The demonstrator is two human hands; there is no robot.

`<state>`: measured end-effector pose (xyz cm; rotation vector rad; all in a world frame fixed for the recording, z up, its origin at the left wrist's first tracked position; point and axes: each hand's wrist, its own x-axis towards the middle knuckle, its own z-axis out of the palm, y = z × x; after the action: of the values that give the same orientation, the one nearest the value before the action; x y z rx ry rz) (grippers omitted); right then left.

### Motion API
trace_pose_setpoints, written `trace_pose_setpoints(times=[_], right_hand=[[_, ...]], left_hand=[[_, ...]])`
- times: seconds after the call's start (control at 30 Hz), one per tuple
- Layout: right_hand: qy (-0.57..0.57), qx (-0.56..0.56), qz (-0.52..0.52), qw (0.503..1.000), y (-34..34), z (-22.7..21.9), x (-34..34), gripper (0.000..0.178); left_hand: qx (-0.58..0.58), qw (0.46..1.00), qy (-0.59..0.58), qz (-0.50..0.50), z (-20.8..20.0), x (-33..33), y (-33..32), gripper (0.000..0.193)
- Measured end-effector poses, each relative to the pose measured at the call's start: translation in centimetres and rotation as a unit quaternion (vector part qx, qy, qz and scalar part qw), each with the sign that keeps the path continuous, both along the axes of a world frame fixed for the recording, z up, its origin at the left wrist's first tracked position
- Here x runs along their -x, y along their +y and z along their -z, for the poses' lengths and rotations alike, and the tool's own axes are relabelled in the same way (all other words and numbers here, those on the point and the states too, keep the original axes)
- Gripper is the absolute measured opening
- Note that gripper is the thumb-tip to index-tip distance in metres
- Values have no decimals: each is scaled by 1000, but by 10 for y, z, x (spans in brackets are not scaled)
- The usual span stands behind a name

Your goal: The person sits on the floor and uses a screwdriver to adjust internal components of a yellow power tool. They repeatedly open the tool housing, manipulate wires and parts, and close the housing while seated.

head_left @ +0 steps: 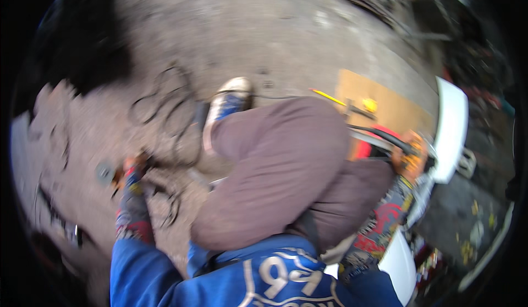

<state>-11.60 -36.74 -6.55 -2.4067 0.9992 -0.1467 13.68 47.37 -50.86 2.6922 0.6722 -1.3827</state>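
Observation:
My left hand (135, 166) is low on the floor at the left, closed around what looks like an angle grinder. The grinder's round grey disc (105, 172) shows beyond my fingers, but blur hides most of its body. At the right, my right hand (410, 158) is closed on a long black curved bar-like piece (382, 135), with orange showing around the fingers. I cannot make out what that piece belongs to. Something red (364, 148) lies under it, beside my bent knee. A curved white panel (452, 131) stands just beyond my right hand.
A brown board (396, 109) lies ahead on the right, bearing a yellow round object (369, 105) and a yellow pencil-like stick (328, 97) at its edge. A black cord (159, 101) loops over the concrete floor. A dark bulky shape (82, 37) stands far left; clutter lines the far right.

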Motion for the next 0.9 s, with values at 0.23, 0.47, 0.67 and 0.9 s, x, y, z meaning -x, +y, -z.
trace_pose_setpoints(times=[0.23, 0.47, 0.67, 0.9], right_hand=[[-435, -689, 375, 442, 43, -21, -29, 41], [-464, -639, 427, 440, 56, -28, -58, 36], [-457, -655, 400, 449, 58, -30, -58, 36], [-474, -668, 361, 445, 63, -31, -48, 39]], left_hand=[[-77, 996, 7, 33, 30, -13, 23, 66], [-8, 958, 55, 281, 39, -7, 30, 53], [-45, 995, -58, 66, 1, 2, 4, 56], [-68, 997, -19, 45, 0, -4, 3, 55]])
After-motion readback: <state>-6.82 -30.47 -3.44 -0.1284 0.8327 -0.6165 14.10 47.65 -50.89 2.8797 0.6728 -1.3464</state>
